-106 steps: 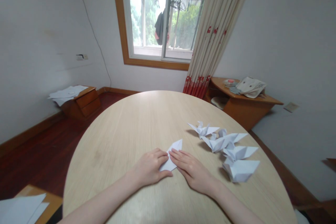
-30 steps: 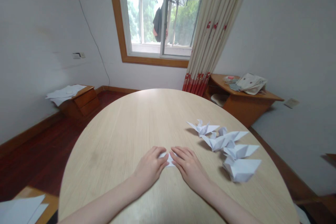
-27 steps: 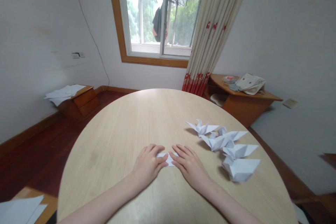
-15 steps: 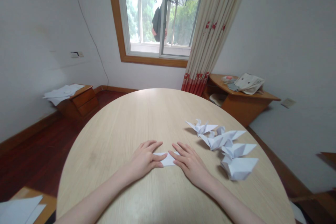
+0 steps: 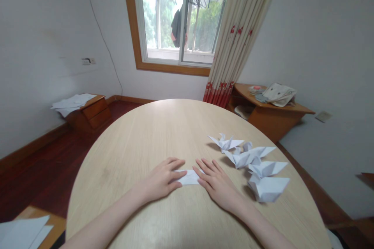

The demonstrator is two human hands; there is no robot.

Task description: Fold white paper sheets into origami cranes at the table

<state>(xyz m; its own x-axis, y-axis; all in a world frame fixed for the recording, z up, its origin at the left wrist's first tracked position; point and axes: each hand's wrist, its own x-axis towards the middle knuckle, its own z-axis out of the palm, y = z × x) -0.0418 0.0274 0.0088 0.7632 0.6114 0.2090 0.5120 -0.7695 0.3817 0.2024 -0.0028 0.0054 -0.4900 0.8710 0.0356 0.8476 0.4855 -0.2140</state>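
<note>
notably, both ends of the folded white paper strip (image 5: 189,178) are covered; its creases are hard to make out. the strip lies on the round, pale wood-grain table (image 5: 131,144). left hand (image 5: 162,179): fingers loosely spread, touching the left end. right hand (image 5: 215,182): fingers fanned, touching the right end. both forearms (image 5: 112,214) are cut off below.

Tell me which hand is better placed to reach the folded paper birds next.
Probably the right hand: the paper birds stand on its side, while the left hand is farther off, across the folded paper strip.
</note>
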